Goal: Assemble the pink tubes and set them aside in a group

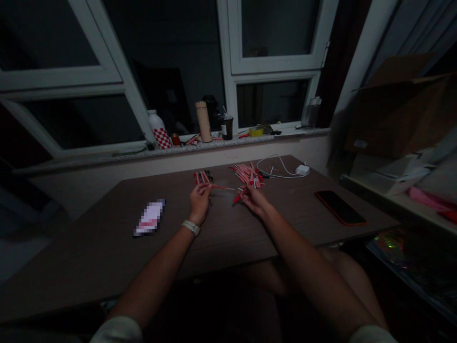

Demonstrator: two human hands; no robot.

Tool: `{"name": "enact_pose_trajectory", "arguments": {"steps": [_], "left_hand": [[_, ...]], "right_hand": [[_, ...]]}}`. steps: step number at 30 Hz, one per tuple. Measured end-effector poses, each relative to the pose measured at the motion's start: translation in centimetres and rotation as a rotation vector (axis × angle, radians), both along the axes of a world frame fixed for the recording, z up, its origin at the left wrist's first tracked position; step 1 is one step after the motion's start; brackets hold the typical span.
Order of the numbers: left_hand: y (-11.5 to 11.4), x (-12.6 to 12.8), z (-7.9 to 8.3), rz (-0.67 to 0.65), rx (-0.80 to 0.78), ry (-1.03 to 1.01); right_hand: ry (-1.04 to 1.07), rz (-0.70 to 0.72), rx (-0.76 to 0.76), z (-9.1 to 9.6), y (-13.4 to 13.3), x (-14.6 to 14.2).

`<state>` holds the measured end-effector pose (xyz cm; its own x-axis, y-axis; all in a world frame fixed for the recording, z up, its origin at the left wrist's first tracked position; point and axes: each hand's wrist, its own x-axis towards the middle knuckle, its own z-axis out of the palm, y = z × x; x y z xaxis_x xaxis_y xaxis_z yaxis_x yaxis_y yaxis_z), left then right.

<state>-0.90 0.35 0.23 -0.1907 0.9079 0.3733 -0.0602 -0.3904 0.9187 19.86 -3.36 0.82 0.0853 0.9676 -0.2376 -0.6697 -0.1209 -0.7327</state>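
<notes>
My left hand point(200, 199), with a pale watch on its wrist, pinches a thin red pen refill point(222, 187). The refill's pale end points right, toward my other hand. In my right hand point(255, 199) the fingers are closed on a red pen part point(237, 198); the dim light hides whether it is a cap or a barrel. Just beyond my right hand lies a loose pile of pink and red pen pieces point(244, 172). Behind my left hand sits a smaller group of red-ended pens point(203, 177), with dark pieces at its right side.
On the brown table point(117, 257) lie a phone with a blurred screen point(150, 218) at left, a red-edged phone point(340, 207) at right, and a white charger point(302, 169) with its cable. Bottles and a cup point(227, 128) line the windowsill. Cardboard boxes point(396, 114) stand at right.
</notes>
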Motion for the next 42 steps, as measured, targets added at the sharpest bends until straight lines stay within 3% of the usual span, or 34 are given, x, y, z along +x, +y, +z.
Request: {"name": "enact_pose_trajectory", "arguments": {"steps": [17, 42], "left_hand": [[-0.08, -0.05, 0.26, 0.068, 0.033, -0.074], [-0.09, -0.07, 0.33, 0.048, 0.040, -0.080]], "right_hand": [[0.074, -0.111, -0.002, -0.13, 0.18, 0.57], [0.051, -0.113, 0.019, -0.09, 0.02, 0.48]]}}
